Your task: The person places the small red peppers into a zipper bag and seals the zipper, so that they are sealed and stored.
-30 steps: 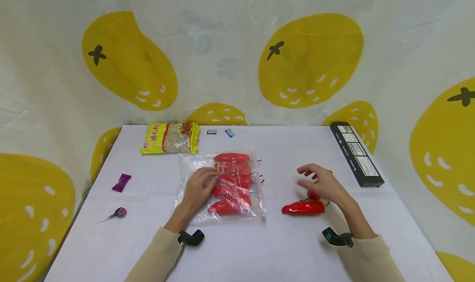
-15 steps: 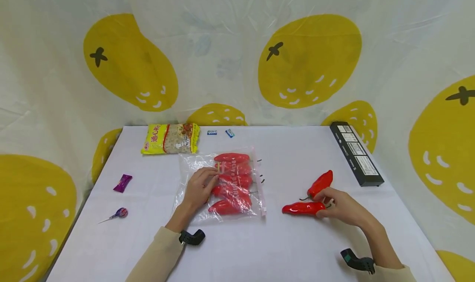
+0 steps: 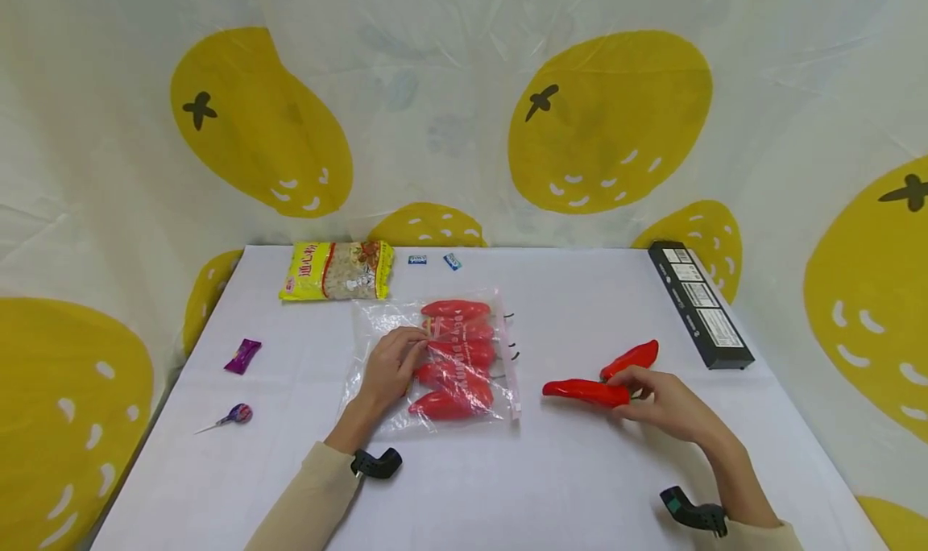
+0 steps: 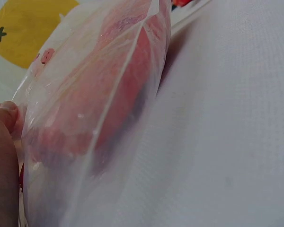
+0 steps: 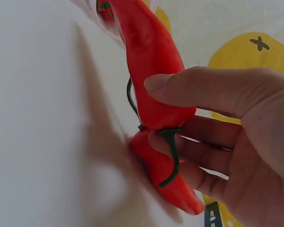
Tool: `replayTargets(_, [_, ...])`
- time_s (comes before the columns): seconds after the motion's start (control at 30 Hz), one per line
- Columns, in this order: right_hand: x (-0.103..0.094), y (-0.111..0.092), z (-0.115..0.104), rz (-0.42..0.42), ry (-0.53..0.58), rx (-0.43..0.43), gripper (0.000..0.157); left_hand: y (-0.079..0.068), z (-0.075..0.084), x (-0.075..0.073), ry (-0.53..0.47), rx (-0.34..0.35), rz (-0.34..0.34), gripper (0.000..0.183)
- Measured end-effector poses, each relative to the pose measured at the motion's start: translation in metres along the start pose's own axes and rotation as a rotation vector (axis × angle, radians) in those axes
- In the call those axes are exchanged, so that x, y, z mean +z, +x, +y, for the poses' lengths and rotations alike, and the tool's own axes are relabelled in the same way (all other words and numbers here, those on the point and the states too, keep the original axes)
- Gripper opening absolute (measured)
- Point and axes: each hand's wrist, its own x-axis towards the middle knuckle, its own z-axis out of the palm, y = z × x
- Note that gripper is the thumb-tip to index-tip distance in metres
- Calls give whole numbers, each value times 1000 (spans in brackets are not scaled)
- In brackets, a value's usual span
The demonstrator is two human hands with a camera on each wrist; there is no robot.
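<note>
Pale cloth printed with large yellow fruit point(image 3: 609, 124) hangs behind and beside a white-covered table point(image 3: 464, 486), where a person's two forearms in beige sleeves point(image 3: 308, 499) reach in from the near edge, a black device point(image 3: 377, 462) strapped at each wrist.

On the left half of the table's middle lies a clear plastic bag point(image 3: 384, 313) with white lettering and a pink strip along its right edge. Five red peppers point(image 3: 460, 353) are stacked in a column inside it, and a few dark stems point(image 3: 514, 356) poke out past that strip. The left hand point(image 3: 387, 370) rests on the bag, fingertips at the film near the middle peppers — whether it pinches the plastic, I cannot tell.

The right hand point(image 3: 663, 402) grips a red pepper point(image 3: 583, 391) by its stem end, thumb on one side and fingers on the other; the pepper's tip points toward the bag, well apart from it, with a shadow on the cloth below. Just behind it lies a second pepper point(image 3: 634, 358).

Along the back are a yellow food packet point(image 3: 337, 271) and two small blue-and-white packets point(image 3: 417, 259); a black box point(image 3: 702, 305) sits at far right. Over on the left — a purple wrapped sweet point(image 3: 243, 356) and a lollipop point(image 3: 241, 413).
</note>
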Motion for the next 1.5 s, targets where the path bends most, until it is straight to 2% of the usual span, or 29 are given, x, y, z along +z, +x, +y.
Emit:
replayTargets(0.2, [5,23,-6,101,36,-22,39,1,0,0,-1,15,9,15])
replayTargets(0.43, [26,59,-34,140,35,-59,41,2,0,-1,4,24,6,14])
replayTargets(0.63, [53,84,-58,169,38,-191,40,0,0,0,9,10,2,15])
replayTargets(0.87, [78,107,-71,167,65,-365,42,0,-1,0,8,42,46,13])
replayTargets(0.97, [84,111,-72,156,94,-420,43,1,-1,0,4,54,57,13])
replayTargets(1.1, [86,112,-74,118,151,-445,43,1,-1,0,2,51,62,13])
replayTargets(1.3, [84,108,-77,65,161,-395,39,1,0,0,-6,51,66,13])
replayTargets(1.5, [72,102,-71,82,160,-364,41,1,0,-1,-3,28,44,15])
